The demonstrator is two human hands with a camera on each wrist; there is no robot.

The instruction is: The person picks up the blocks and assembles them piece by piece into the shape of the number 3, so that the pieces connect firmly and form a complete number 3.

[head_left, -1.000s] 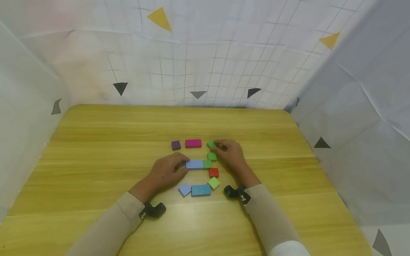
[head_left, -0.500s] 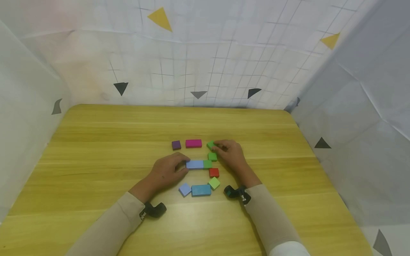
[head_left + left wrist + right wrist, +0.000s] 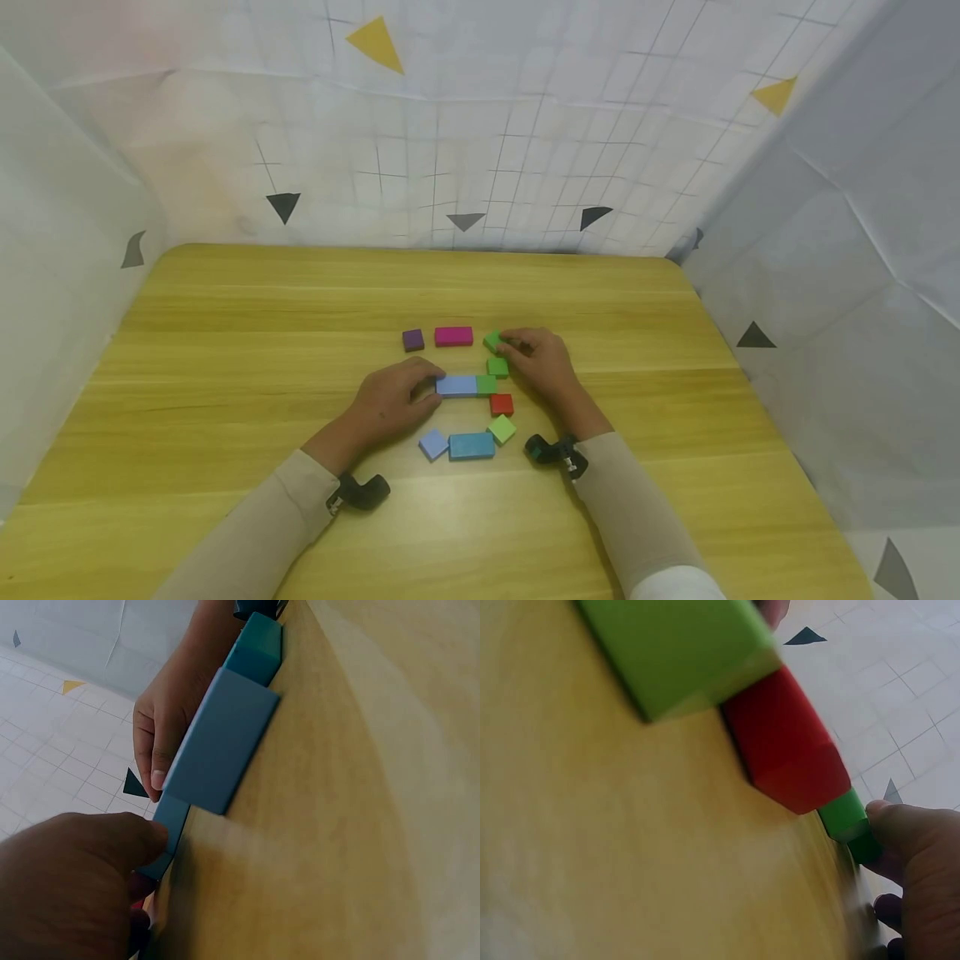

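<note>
My left hand (image 3: 392,402) holds the left end of a long light blue block (image 3: 456,386) between thumb and fingers. That block lies flat on the table, its right end against a small green block (image 3: 486,384). Farther back, my right hand (image 3: 538,358) pinches the right side of another green block (image 3: 492,341), which is turned at an angle and partly hidden by the fingertips. Between the two sits a third green block (image 3: 497,367). In the left wrist view the thumb (image 3: 146,836) presses along the light blue block's side.
A red block (image 3: 502,405), a tilted lime block (image 3: 502,430), a long blue block (image 3: 472,446) and a tilted pale blue block (image 3: 432,444) lie nearer the person. Behind the left hand are a purple block (image 3: 413,340) and a long magenta block (image 3: 453,337).
</note>
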